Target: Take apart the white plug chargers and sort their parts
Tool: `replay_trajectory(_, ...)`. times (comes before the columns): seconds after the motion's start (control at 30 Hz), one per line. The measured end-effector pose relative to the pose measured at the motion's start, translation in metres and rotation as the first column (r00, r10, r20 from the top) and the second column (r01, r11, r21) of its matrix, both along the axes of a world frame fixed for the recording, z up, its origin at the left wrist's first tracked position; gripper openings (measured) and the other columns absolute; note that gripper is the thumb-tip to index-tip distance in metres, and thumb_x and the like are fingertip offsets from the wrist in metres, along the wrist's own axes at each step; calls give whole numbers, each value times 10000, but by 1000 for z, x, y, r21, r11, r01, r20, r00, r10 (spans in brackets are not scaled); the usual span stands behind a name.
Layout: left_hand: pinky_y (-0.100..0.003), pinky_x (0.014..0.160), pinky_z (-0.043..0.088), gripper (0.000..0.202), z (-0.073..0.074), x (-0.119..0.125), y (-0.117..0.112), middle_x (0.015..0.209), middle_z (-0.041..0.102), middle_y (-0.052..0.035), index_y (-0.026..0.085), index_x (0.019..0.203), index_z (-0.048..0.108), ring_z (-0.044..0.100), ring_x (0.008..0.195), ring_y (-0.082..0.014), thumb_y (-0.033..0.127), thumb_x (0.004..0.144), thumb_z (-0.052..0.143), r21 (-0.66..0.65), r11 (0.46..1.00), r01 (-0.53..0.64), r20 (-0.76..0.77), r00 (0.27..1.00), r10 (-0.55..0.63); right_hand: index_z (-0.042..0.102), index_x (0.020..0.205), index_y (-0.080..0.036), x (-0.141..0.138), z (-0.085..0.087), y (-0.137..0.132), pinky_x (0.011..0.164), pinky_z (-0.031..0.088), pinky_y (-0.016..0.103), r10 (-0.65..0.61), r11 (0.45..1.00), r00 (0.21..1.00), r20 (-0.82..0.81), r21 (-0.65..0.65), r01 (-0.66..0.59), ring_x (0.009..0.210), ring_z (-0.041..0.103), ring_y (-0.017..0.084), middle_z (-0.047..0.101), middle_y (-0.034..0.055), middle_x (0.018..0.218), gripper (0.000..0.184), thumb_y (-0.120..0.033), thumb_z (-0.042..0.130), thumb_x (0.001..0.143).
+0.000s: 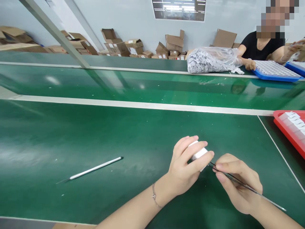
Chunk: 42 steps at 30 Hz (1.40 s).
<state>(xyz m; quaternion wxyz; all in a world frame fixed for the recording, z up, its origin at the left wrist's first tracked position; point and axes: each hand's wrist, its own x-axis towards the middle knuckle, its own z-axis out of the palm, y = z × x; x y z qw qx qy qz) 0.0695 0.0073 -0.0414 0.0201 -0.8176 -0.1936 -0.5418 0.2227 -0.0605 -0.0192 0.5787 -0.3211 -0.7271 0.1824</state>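
A: Fig. legend, near to far. Which step is in hand?

B: Judging by the pose, fine work on a small white part (199,152) w/ a thin probe (247,188). The left hand (184,168) is closed around the part, thumb and forefingers clamped on it, just above the green mat (71,136). The right hand (238,187) pinches the probe like a pen, fingers together on the shaft, tip at the part's lower right edge.

A: What does the next move call for?

B: Prob. a steady left grip and a small, controlled push or pick w/ the tip; I can't tell what feature it meets, as the fingers hide the contact.

A: Arm pose?

B: Both forearms enter from the bottom edge and converge at centre-right. Left wrist, w/ a thin bracelet (154,196), is slightly flexed; the right one is low, the probe's tail trailing back to the right.

A: Farther out?

B: A second silver probe (95,168) lies loose on the mat, well left of the hands. A red tray (283,127) of white parts sits at the right edge. Beyond the conveyor belt (143,86), a co-worker (259,44) has a blue tray (274,76) and a clear bag of parts (212,60); cardboard boxes (133,47) line the wall.
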Motion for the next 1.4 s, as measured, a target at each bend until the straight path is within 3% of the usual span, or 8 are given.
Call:
replay_trajectory(0.17, -405, 929, 468, 332, 1, 0, 2, 1052, 592, -74, 169, 1007, 586, 531, 1071, -230, -40, 749, 589, -56, 998, -5, 32, 999, 7, 574, 1042, -123, -1, 1, 0, 553, 475, 312, -16, 998, 997, -72, 64, 21, 645, 563, 152, 574, 59, 773, 389, 81, 490, 722)
replay_trajectory(0.5, -408, 1025, 390, 332, 0, -3, 1, 1070, 595, -61, 192, 985, 597, 498, 1140, -217, -47, 764, 534, -14, 1000, -11, 29, 1000, 12, 586, 1020, -139, 0, 0, -2, 552, 459, 323, 16, 1000, 994, -107, -3, -17, 638, 563, 164, 584, 59, 752, 338, 37, 490, 749)
replay_trajectory(0.63, -397, 1041, 378, 295, 1, -2, 1, 1065, 595, -57, 199, 970, 602, 494, 1151, -206, -22, 787, 533, -7, 1000, -10, 30, 1000, 10, 585, 1017, -161, 1, 1, -3, 544, 445, 314, 28, 998, 996, -88, -60, -33, 632, 544, 159, 572, 52, 737, 305, 7, 488, 782)
replay_trajectory(0.9, -363, 1058, 361, 274, 3, -1, -1, 1067, 592, -48, 203, 951, 606, 485, 1168, -178, -14, 813, 511, 24, 1000, 15, 26, 1000, -16, 604, 945, -169, 2, 5, -3, 533, 429, 304, 41, 988, 978, -203, -139, -71, 606, 532, 153, 564, 34, 685, 177, -73, 487, 853)
replay_trajectory(1.2, -355, 1050, 373, 233, 3, 0, -2, 1035, 615, -51, 204, 924, 613, 494, 1176, -167, 19, 857, 488, 35, 999, 12, 28, 1000, -13, 600, 912, -174, 4, 5, -4, 537, 420, 289, 44, 979, 977, -209, -185, -84, 614, 524, 149, 568, 35, 695, 158, -67, 498, 855)
replay_trajectory(1.4, -345, 1020, 418, 197, 3, 2, -3, 981, 644, -34, 221, 903, 614, 538, 1128, -164, 43, 826, 578, 69, 998, -1, 28, 1000, -1, 585, 833, -190, 10, 4, -2, 523, 400, 259, 66, 921, 947, -316, -345, -180, 616, 511, 138, 566, 17, 668, 77, -161, 533, 883)
